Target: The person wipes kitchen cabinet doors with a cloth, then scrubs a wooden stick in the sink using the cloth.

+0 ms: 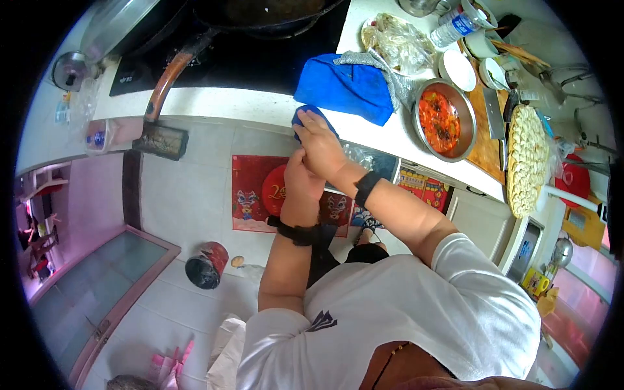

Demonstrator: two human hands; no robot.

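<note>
My right hand (323, 144) is closed over a dark blue cloth (328, 121) at the counter's front edge. My left hand (303, 175) lies against the right one, just below it. The thumb of the left hand shows, but its other fingers are hidden behind the right hand. A brighter blue cloth (344, 84) lies bunched on the counter right beside the hands, with a grey cloth (380, 68) partly against it. Whether the two blue pieces are joined, I cannot tell. Both wrists wear black bands.
A steel bowl of chopped red peppers (439, 120) stands to the right, beside a cleaver (494, 114) on a wooden board. Beyond is a tray of pale dough pieces (525, 159). A pan's wooden handle (172, 78) juts over the counter edge. A bucket (208, 265) is on the floor.
</note>
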